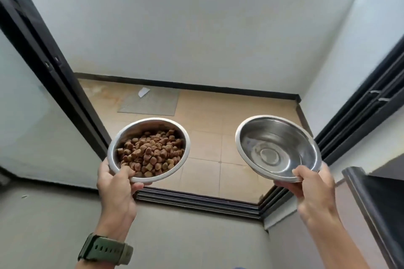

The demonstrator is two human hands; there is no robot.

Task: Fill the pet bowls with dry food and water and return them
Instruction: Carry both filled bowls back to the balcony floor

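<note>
My left hand (117,183) has its grip closed on the near rim of the round stainless-steel bowl heaped with brown dry kibble (148,149), thumb inside. My right hand (312,190) pinches the rim of the second shiny steel bowl (276,147), tilted slightly, which looks to hold clear water. Filling seems done. I stand at the balcony doorway; what's left is setting both down, probably on the grey ribbed mat (150,102) on the tiled floor ahead.
</note>
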